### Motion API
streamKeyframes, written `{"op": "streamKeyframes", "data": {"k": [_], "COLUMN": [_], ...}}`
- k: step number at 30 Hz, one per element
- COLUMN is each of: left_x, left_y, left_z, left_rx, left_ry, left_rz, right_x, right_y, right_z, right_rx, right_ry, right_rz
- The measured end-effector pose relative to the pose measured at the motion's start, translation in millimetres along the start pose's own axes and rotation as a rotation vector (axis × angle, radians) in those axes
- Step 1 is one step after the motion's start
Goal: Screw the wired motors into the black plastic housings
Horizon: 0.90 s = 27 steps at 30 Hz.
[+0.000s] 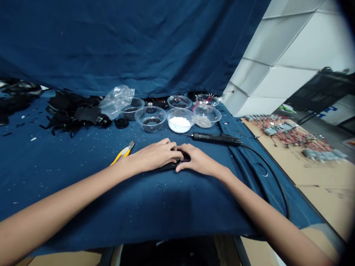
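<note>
Both my hands meet at the middle of the blue cloth around a dark plastic part (166, 167), mostly covered by my fingers. A thin red wire shows inside it. My left hand (162, 153) lies over the part from the left with its fingers curled onto it. From the right, my right hand (194, 159) grips the same part between thumb and fingers. A yellow utility knife (122, 153) lies beside my left wrist. Beyond my right hand rests a black electric screwdriver (216, 139), its bit pointing left and its cable trailing right.
Clear bowls stand behind my hands, among them one with white pieces (180, 122) and one with dark small parts (151, 121). A plastic bag (116, 101) and a heap of black parts (74, 112) lie left. Wired motors (294, 131) cover cardboard at right.
</note>
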<state>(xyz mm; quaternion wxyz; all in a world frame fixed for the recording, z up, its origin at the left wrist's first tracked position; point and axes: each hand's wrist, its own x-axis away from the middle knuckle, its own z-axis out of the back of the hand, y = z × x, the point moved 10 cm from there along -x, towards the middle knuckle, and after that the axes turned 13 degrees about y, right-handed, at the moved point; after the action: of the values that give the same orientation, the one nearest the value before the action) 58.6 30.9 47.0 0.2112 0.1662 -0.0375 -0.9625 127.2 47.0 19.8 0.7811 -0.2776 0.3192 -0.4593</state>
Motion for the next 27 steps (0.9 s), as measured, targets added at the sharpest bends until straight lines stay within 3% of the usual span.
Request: {"op": "streamKeyframes", "data": {"k": [2, 4, 6, 9, 13, 17, 22, 24, 27], "left_x": [0.6, 6.0, 13.4, 23.5, 32.6, 36.2, 30.0, 25.7, 24.2], "left_y": [-5.6, -13.3, -21.0, -29.2, -36.1, -35.0, -28.9, -25.8, -28.7], "left_z": [10.4, 29.3, 51.4, 71.2, 49.7, 21.6, 37.5, 38.4, 21.5], "left_rx": [-0.043, -0.1, -0.179, -0.307, -0.381, -0.351, -0.295, -0.21, -0.047], "left_ry": [-0.01, -0.007, 0.017, 0.074, 0.058, 0.011, 0.143, 0.157, 0.042], "left_rz": [0.036, 0.109, 0.207, 0.371, 0.562, 0.592, 0.411, 0.288, 0.215], "right_x": [2.6, 15.7, 35.0, 57.9, 65.0, 57.4, 51.7, 48.9, 51.2], "right_y": [20.5, 55.9, 91.2, 124.8, 145.9, 158.6, 154.2, 146.0, 125.2], "right_z": [28.0, 57.4, 68.8, 63.5, 57.4, 62.1, 65.3, 70.3, 92.0], "right_rx": [-0.204, -0.447, -0.672, -0.868, -0.96, -0.876, -0.785, -0.804, -0.839], "right_ry": [0.229, 0.491, 0.636, 0.642, 0.593, 0.6, 0.695, 0.821, 1.133], "right_rz": [-0.159, -0.412, -0.698, -1.076, -1.322, -1.342, -1.249, -1.11, -0.756]}}
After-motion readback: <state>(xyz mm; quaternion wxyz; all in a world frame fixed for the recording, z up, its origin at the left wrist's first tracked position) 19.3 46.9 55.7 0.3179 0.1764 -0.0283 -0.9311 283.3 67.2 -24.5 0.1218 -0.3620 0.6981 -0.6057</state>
